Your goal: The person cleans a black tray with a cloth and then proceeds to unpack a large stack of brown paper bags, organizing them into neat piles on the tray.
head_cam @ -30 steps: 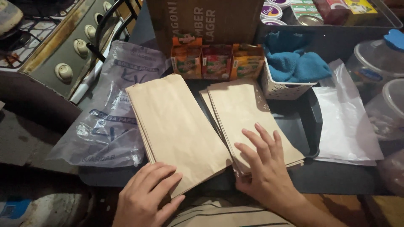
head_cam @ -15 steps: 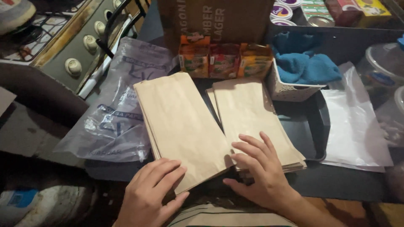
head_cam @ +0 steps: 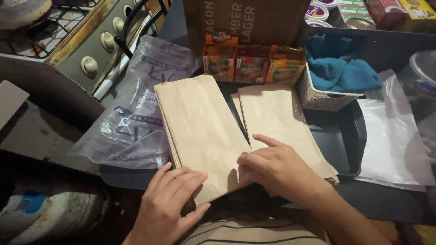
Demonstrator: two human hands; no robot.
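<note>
Head view showed two stacks of tan paper bags lying side by side on a dark desk [head_cam: 381, 199]. The left stack of paper bags [head_cam: 200, 131] sat near the middle of the frame, and the right stack of paper bags [head_cam: 277, 120] lay just beside it at its 3 o'clock, the two overlapping slightly along their inner edges. The left hand [head_cam: 170, 204] rested flat and open at 6 o'clock of the left stack, its fingers spread over the near corner, gripping nothing. The right hand [head_cam: 277, 168] lay palm down across the seam between the stacks, fingers loosely curled with the forefinger stretched toward 10 o'clock, touching the paper; whether it pinched a sheet could not be told. At 9 o'clock of the left stack lay a crumpled clear plastic bag [head_cam: 136, 122] with blue print. At 12 o'clock stood three small colourful cartons [head_cam: 252, 63] before a brown cardboard box [head_cam: 250, 22]. At 2 o'clock a white basket [head_cam: 322, 97] held a blue cloth [head_cam: 340, 68]. White sheets [head_cam: 395, 140] lay at 3 o'clock, and a stove with round knobs [head_cam: 91, 50] stood at 10 o'clock.
</note>
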